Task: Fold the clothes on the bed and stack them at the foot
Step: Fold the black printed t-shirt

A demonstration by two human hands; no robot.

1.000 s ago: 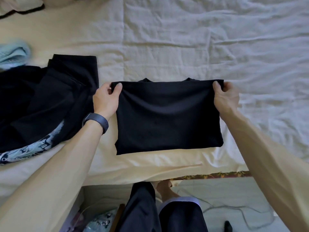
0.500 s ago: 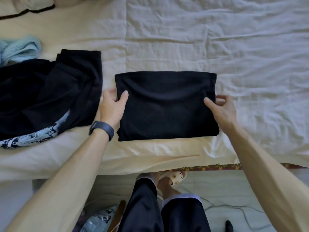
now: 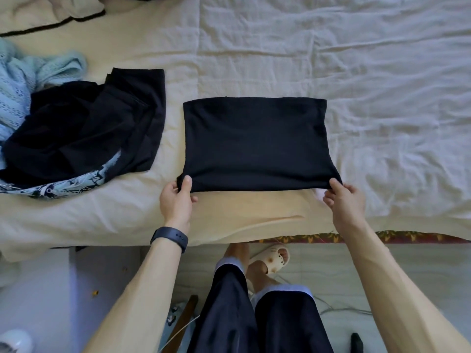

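Observation:
A black garment (image 3: 257,143) lies folded into a neat rectangle on the cream bed sheet (image 3: 254,59), close to the bed's near edge. My left hand (image 3: 175,202) pinches its near left corner, thumb on top of the cloth. At the near right corner my right hand (image 3: 344,202) pinches the fabric the same way. To the left sits an unfolded heap of dark clothes (image 3: 84,128) with a pale blue printed piece (image 3: 63,184) under it and a light blue knit (image 3: 23,80) behind.
The bed's near edge (image 3: 229,235) runs across the frame, with a patterned mattress border at the right. Below it are my legs, a cream slipper (image 3: 272,258), cables and small items on the tiled floor. A cream cloth with dark trim (image 3: 51,16) lies far left.
The far edge of the black garment was laid down flat. Both hands then slid back along its sides from the far corners to the near corners, which they now pinch.

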